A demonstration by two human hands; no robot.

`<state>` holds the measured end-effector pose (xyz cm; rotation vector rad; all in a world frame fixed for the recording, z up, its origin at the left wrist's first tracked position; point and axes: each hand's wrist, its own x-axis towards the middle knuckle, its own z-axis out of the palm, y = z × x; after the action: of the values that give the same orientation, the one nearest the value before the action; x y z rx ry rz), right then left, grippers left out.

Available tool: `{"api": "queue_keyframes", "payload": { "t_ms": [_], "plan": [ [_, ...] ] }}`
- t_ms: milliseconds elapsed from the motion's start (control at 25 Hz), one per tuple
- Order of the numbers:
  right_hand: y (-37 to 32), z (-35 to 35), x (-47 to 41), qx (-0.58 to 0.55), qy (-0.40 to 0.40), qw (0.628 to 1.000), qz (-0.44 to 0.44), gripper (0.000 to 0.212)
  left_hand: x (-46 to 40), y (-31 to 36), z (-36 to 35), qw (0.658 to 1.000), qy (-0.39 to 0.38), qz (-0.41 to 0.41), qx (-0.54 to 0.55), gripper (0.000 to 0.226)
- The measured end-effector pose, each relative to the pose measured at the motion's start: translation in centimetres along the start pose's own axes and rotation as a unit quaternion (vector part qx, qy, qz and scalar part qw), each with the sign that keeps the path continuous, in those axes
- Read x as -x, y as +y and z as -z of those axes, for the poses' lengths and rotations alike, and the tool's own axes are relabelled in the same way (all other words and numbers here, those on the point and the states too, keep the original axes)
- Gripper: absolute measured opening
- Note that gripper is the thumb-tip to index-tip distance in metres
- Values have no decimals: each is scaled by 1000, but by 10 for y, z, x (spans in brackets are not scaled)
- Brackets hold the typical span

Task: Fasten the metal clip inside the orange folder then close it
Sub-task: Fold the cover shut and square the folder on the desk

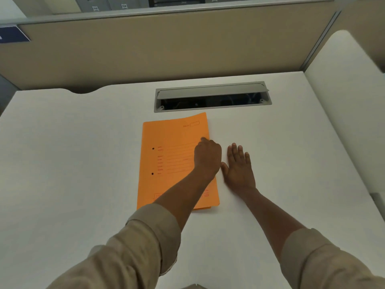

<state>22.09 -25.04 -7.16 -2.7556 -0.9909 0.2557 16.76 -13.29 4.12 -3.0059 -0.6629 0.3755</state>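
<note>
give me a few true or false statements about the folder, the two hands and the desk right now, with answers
1. The orange folder lies closed on the white desk. True.
2. The left hand rests on the folder near its right edge. True.
3. The right hand grips the folder's corner. False: it lies flat and open on the desk, just right of the folder, holding nothing.
4. The metal clip is plainly visible. False: the cover hides the inside; only two dark holes show near the left edge.
5. The cable tray behind the folder has its lid shut. False: the lid is tipped up and the slot is open.
</note>
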Motion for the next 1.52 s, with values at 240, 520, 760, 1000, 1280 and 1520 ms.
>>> {"api": "queue_keyframes", "payload": {
  "t_ms": [240,520,760,1000,1280,1520],
  "plan": [
    [3,-2,1,-3,5,1000,-6,65,-10,3,-39,1000,-20,-1,-20,35],
    [3,0,2,5,-4,1000,-2,66,1,-13,-69,993,9,-13,113,59],
    [-20,6,-1,-14,-19,1000,14,67,19,-65,-93,987,40,-31,155,62],
    [-79,2,-9,-12,-25,996,79,69,41,-129,-103,984,46,53,163,70],
    [-110,-18,-4,-3,-56,995,88,70,60,-167,-110,962,22,144,230,80],
    [-113,-25,1,38,-47,996,71,69,56,-167,-95,929,35,238,282,87]
  ]
}}
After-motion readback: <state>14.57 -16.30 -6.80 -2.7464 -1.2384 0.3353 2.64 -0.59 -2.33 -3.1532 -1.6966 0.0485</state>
